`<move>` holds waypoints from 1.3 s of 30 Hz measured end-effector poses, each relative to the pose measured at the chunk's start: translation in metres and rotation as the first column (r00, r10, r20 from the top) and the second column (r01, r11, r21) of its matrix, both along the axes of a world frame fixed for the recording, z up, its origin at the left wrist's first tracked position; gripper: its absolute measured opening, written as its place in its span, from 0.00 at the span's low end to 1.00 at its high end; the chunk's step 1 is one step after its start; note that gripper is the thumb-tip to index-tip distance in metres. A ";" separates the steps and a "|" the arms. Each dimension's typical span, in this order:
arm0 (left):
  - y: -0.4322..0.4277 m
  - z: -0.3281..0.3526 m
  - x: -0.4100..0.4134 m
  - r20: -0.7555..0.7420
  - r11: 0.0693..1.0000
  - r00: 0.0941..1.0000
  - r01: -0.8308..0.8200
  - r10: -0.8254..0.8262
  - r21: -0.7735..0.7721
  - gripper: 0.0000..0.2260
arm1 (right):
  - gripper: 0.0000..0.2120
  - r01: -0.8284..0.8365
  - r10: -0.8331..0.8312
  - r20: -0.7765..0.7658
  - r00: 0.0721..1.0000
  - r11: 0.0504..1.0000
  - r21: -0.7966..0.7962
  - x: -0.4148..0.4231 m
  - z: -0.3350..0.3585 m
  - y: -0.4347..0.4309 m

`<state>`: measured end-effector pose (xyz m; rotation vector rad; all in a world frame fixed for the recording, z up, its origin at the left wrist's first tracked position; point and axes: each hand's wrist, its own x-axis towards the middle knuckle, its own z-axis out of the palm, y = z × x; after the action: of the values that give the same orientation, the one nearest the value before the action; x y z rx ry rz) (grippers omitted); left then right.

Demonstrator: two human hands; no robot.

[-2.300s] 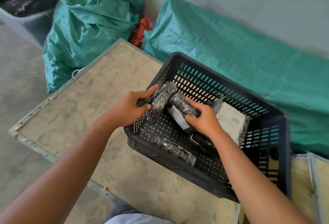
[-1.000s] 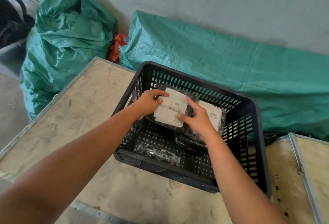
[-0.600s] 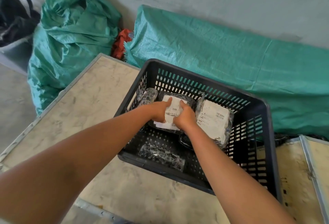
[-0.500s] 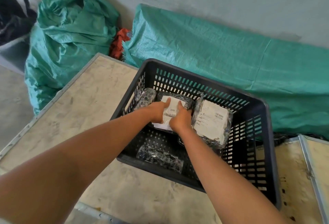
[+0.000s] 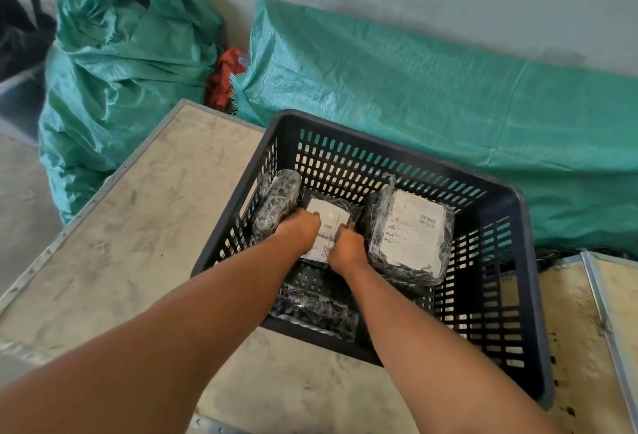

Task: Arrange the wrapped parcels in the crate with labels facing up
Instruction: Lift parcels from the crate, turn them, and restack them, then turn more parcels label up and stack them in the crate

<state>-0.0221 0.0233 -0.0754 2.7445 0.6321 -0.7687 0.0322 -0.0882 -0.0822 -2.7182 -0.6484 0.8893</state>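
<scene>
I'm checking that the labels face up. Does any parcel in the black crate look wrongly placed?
Two do. The dark wrapped parcel leaning on the black slotted plastic crate's left wall shows no label, and neither does the one by the near wall. The centre parcel under both hands and the large right one show white labels.

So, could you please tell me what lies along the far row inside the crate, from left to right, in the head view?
Unlabelled wrapped parcel → labelled parcel under both hands → large labelled parcel.
</scene>
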 end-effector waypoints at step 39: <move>0.049 0.102 -0.152 0.510 0.677 0.465 -0.335 0.724 -0.655 0.23 | 0.34 -0.038 0.116 -0.087 0.989 0.782 0.622 -0.050 0.034 0.033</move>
<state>-0.1741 0.0728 0.0265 1.8910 0.9003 0.3584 -0.0181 -0.0553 -0.0481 -2.0412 -0.8528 0.6876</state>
